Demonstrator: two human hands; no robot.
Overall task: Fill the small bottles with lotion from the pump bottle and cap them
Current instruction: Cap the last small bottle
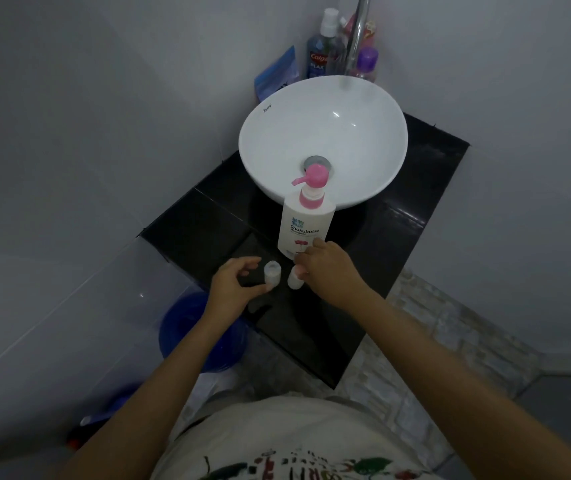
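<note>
A white sink (356, 109) sits on the black counter (415, 216). Near it stands the pump bottle (303, 225). The right hand (325, 268) pinches one small bottle (294, 280); the left hand (234, 284), fingers curled apart, flanks another bottle (272, 271).

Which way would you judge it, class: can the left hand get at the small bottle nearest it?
Probably yes. The left hand lies open beside the left small bottle, nothing between them; the right hand is at the other small bottle.
</note>
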